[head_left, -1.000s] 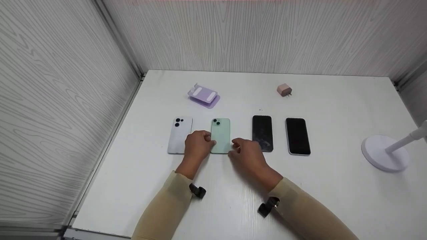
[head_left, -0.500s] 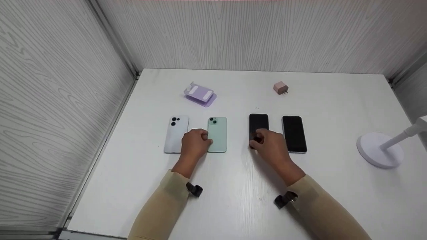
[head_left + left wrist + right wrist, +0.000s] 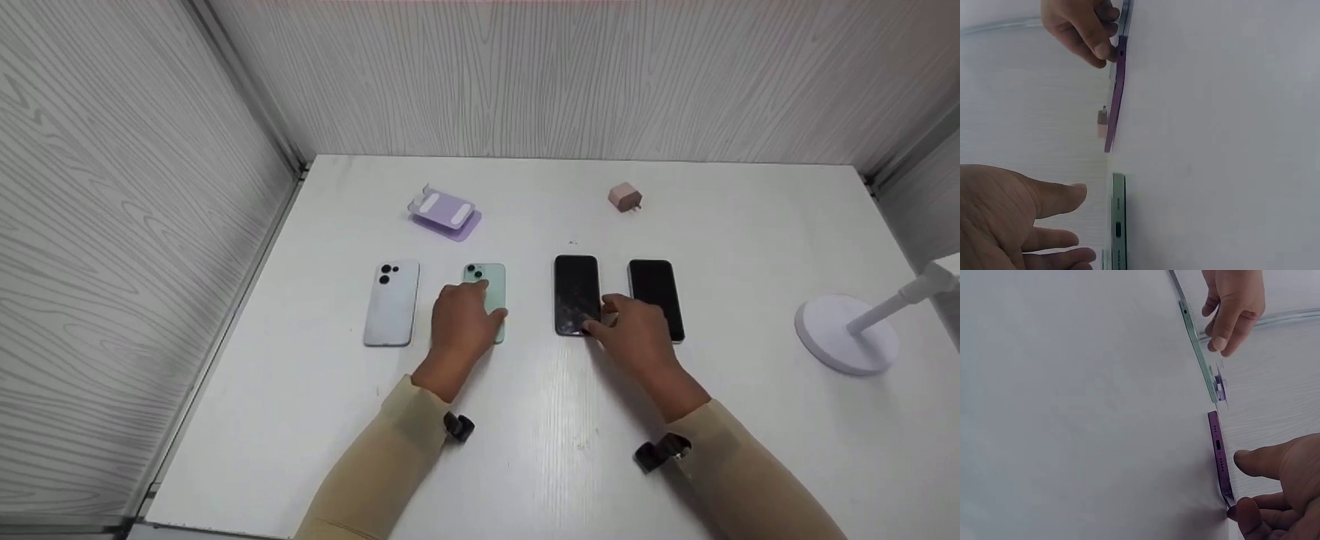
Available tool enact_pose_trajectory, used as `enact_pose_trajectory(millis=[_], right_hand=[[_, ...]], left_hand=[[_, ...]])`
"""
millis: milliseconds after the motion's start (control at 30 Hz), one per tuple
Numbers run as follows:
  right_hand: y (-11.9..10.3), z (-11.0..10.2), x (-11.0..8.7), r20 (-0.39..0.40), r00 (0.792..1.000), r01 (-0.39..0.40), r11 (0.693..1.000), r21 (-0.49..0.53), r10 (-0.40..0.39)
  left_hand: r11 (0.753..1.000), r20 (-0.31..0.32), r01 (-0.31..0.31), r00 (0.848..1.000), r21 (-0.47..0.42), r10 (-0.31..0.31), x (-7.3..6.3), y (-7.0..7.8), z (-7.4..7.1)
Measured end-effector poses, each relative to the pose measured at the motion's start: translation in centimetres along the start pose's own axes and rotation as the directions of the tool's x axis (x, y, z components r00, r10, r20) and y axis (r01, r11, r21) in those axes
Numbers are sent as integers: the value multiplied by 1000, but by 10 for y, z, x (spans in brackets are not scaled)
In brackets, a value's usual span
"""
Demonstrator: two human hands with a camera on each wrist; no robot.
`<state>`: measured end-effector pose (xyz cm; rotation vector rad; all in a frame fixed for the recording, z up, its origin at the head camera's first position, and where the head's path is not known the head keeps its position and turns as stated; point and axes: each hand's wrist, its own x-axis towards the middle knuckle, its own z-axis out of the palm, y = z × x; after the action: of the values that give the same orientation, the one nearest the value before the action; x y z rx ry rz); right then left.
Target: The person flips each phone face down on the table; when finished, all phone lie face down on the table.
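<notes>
My left hand (image 3: pixel 460 321) is over the light green phone (image 3: pixel 496 294), which lies back side up with its cameras at the far end. In the left wrist view its thumb and fingers stand relaxed, apart from the green phone's edge. My right hand (image 3: pixel 639 334) is at the near right corner of a black-screened phone (image 3: pixel 576 289). The right wrist view shows this phone's purple edge (image 3: pixel 1219 449), with the thumb above it and fingertips at its side. Contact there is hard to tell. A white phone (image 3: pixel 392 304) lies to the left.
Another black-screened phone (image 3: pixel 656 292) lies partly behind the right hand. Farther back are a purple folding phone stand (image 3: pixel 447 210) and a pink plug charger (image 3: pixel 624 196). A white round-based stand (image 3: pixel 846 334) is at the right. Grey wood-grain panels (image 3: pixel 480 82) enclose the white table (image 3: pixel 525 465).
My right hand has gone from beside the green phone to the purple-edged phone, then to its right side. The left hand has shifted from the green phone's left edge to over it.
</notes>
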<state>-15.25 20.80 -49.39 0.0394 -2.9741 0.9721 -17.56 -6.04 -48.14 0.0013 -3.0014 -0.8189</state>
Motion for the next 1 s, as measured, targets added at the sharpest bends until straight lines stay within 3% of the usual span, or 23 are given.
enact_pose_trajectory(millis=[133, 233, 533, 700, 1000], right_hand=[[1, 2, -1, 7, 1000, 3, 1000, 4, -3], [1, 1, -1, 4, 1000, 9, 1000, 7, -9], [1, 1, 0, 6, 1000, 20, 1000, 6, -20], [0, 4, 1, -6, 1000, 28, 1000, -9, -28], [1, 2, -2, -14, 1000, 9, 998, 64, -8]], left_hand=[[994, 28, -101, 995, 33, 100, -4, 21, 9], [982, 69, -183, 981, 53, 179, -5, 34, 17], [918, 209, -385, 909, 93, 360, 1, 52, 36], [891, 273, -438, 877, 120, 395, 6, 52, 42], [866, 287, -454, 875, 209, 390, 9, 53, 47]])
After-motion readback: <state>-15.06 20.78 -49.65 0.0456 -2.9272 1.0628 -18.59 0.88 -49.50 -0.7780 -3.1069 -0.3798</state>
